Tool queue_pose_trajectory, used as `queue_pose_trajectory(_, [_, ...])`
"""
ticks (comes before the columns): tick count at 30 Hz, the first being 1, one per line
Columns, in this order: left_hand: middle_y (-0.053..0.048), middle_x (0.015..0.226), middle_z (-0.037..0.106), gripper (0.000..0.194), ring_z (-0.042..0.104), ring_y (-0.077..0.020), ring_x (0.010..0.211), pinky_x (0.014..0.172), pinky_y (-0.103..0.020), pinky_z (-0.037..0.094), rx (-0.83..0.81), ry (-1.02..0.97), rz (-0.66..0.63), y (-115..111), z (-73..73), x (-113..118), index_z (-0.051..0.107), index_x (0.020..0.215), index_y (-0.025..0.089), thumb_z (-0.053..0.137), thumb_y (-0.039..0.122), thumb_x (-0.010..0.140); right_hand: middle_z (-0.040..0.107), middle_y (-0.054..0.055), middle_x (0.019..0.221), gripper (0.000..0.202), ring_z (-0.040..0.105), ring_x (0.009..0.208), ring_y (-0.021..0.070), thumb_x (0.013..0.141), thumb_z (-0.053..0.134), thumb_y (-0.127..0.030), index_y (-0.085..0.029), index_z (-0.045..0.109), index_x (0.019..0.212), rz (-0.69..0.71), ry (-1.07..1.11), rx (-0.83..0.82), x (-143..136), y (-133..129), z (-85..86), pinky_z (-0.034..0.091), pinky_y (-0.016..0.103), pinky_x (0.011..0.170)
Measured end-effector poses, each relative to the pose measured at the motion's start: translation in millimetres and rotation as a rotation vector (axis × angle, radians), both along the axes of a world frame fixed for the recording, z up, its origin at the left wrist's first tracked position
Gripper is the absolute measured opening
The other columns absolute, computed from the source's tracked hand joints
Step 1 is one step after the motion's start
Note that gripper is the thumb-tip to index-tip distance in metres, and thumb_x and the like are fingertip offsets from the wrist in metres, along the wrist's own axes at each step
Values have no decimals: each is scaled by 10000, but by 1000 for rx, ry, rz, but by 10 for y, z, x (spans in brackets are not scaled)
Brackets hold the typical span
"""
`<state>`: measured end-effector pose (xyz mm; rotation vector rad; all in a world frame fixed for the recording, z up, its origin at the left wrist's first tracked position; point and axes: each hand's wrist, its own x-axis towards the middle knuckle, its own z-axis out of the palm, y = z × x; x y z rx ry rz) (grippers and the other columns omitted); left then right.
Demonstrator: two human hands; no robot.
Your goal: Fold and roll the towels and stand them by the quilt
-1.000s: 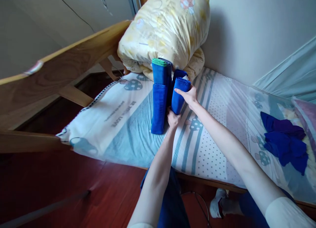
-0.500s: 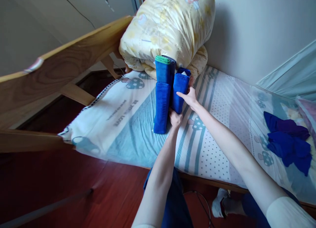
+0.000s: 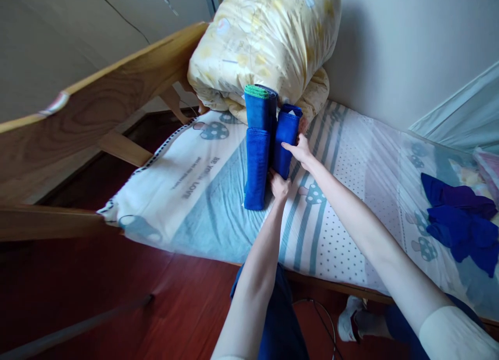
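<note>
Folded blue cloth bundles stand upright on the bed. One blue bundle (image 3: 286, 141) at the right is between my hands. My left hand (image 3: 279, 185) grips its bottom end, fingers partly hidden under it. My right hand (image 3: 301, 151) holds its right side, thumb across the front. Just left stands another blue bundle (image 3: 256, 170), and behind it a bundle with a green edge (image 3: 256, 110) beside a darker one (image 3: 272, 107).
A yellow patterned quilt (image 3: 265, 42) is heaped behind the bundles. Loose blue and purple cloths (image 3: 463, 225) lie on the bed's right part. A wooden rail (image 3: 128, 84) runs along the left. The wall rises behind the bed.
The held bundle has shifted slightly up and stands a little straighter, with both hands still on it. The view has moved slightly.
</note>
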<state>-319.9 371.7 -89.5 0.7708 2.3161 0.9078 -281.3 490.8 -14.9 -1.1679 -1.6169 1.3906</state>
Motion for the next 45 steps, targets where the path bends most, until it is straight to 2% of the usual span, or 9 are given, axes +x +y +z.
queue_pose_trajectory(12, [-285,1485,504,855,515,-374,1403,1143,-425,461,-27,64,-64,-22,41,-1,262,1558,6,651,220,827,692,111,1313,687,670,1222,228,728,896,-339,-179,565,1308,26,-48,-23,-4,96,-188,479,487,1145])
queue_pose_trajectory(18, [-288,1560,412,922,432,-404,1459,1179,-510,411,-51,189,-72,-201,176,146,235,1599,55,677,216,806,526,173,1547,1054,508,1446,299,576,966,-302,-187,479,1503,100,-76,-109,349,-134,-326,368,519,1227])
queue_pose_trajectory(22, [-293,1640,280,946,287,-397,1541,1248,-552,292,42,336,-174,-343,294,324,165,1627,53,659,197,834,429,167,1631,1063,461,1486,309,582,962,-321,-250,478,1526,124,-51,-193,1122,-567,-418,394,526,1210])
queue_pose_trajectory(26, [-210,1649,346,782,292,-330,1554,1278,-498,253,181,372,-751,-546,298,889,310,1608,153,639,197,899,504,192,1568,864,522,1432,316,609,945,-302,-217,602,1398,-38,-105,-286,2458,-1086,-436,446,517,1167])
queue_pose_trajectory(30, [-189,1660,360,792,298,-379,1554,1239,-586,306,-32,389,-1274,-1161,181,1882,470,1549,240,799,313,832,672,171,1352,537,620,1293,338,590,919,-220,-194,727,1091,-482,-210,-328,4103,-1619,-290,491,555,1105])
queue_pose_trajectory(32, [-215,1657,352,910,288,-432,1549,1177,-687,340,-199,463,-1380,-1491,92,2307,445,1575,268,860,295,765,713,135,1257,409,665,1219,344,586,873,-177,-226,725,964,-757,-254,-318,4866,-1898,-209,522,580,1071])
queue_pose_trajectory(35, [-251,1662,317,958,269,-491,1538,1101,-780,350,-381,626,-1345,-1718,-31,2659,390,1607,304,838,224,764,730,111,1182,289,683,1191,338,624,782,-186,-245,705,896,-1085,-292,-269,5725,-2241,-173,550,563,1030])
queue_pose_trajectory(39, [-264,1643,346,949,305,-512,1515,1035,-766,431,-437,696,-1350,-1625,-85,2757,346,1623,324,791,219,791,692,144,1282,335,674,1207,319,606,738,-170,-231,698,933,-1225,-254,-236,6204,-2298,-282,535,516,1062])
queue_pose_trajectory(45, [-272,1628,363,910,330,-490,1512,988,-747,477,-543,825,-1252,-1577,-66,2895,317,1629,354,724,152,841,536,130,1518,703,693,1185,232,604,742,-176,-274,610,1288,-1217,161,-198,6316,-1772,-429,574,415,1004])
